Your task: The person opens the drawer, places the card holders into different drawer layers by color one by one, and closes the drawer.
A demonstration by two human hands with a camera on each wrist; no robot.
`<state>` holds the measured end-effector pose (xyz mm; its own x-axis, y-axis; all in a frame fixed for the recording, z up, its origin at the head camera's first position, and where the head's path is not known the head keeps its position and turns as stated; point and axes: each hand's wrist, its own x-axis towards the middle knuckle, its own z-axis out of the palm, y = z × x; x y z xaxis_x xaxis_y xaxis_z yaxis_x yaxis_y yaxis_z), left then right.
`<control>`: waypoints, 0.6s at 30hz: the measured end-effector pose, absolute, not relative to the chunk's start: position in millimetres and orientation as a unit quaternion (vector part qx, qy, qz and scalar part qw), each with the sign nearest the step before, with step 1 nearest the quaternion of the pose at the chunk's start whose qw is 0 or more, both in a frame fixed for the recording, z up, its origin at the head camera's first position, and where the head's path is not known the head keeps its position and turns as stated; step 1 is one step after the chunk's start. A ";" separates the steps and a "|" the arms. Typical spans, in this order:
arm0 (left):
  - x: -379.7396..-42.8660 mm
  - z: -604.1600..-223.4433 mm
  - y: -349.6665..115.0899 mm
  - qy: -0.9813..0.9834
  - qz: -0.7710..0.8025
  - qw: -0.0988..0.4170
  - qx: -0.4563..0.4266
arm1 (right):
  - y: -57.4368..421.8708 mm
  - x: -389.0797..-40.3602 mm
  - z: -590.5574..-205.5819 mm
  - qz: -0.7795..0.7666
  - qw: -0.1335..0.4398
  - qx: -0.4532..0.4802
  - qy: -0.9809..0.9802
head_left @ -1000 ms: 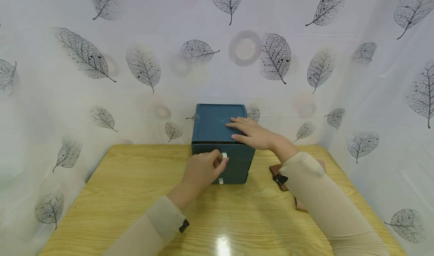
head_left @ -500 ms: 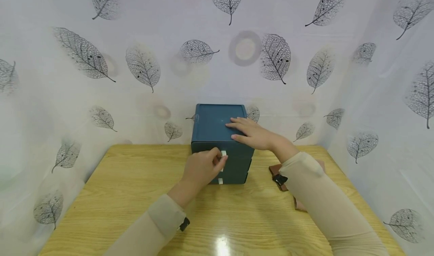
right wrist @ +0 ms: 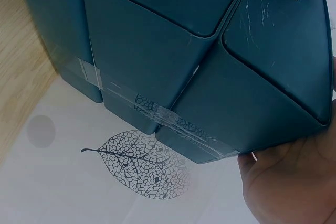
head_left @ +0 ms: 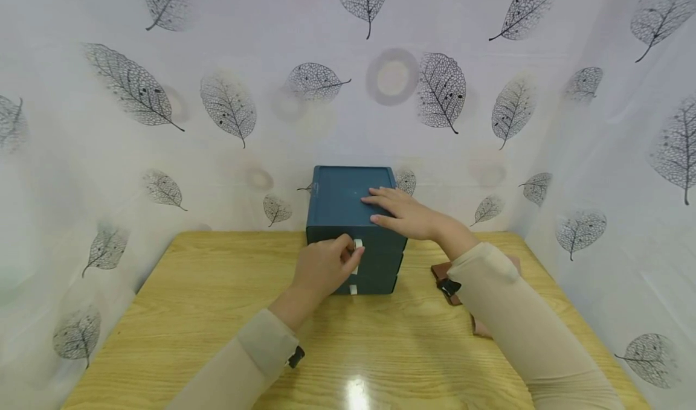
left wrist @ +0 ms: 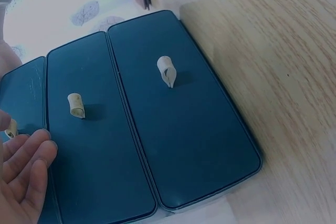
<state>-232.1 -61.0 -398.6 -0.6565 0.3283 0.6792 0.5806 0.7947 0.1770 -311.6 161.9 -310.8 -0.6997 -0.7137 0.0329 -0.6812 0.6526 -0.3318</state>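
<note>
A dark blue three-drawer box [head_left: 345,194] stands at the back of the wooden table, its drawer fronts facing me. My left hand [head_left: 325,266] pinches the whitish pull tab [head_left: 357,243] of the top drawer between thumb and fingers. This top drawer front [right wrist: 278,40] sits flush with the box. Below it, the middle drawer's tab [left wrist: 76,105] and the bottom drawer's tab [left wrist: 167,72] stick out untouched. My right hand [head_left: 405,214] rests on the box top near its right edge, fingers spread.
Brown leather-like items [head_left: 441,271] lie on the table [head_left: 217,301] to the right, partly hidden by my right sleeve [head_left: 522,319]. Behind the box hangs a white curtain [head_left: 348,132] with a leaf print.
The top drawer has slid back into the box, closing the thin gap under the top edge. My left hand moved slightly forward with its tab; my right hand stayed in place.
</note>
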 end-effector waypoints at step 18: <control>-231.0 -397.9 -61.4 -0.889 -0.194 0.325 -0.256 | 162.1 -312.7 -311.6 -0.159 0.050 -0.386 0.907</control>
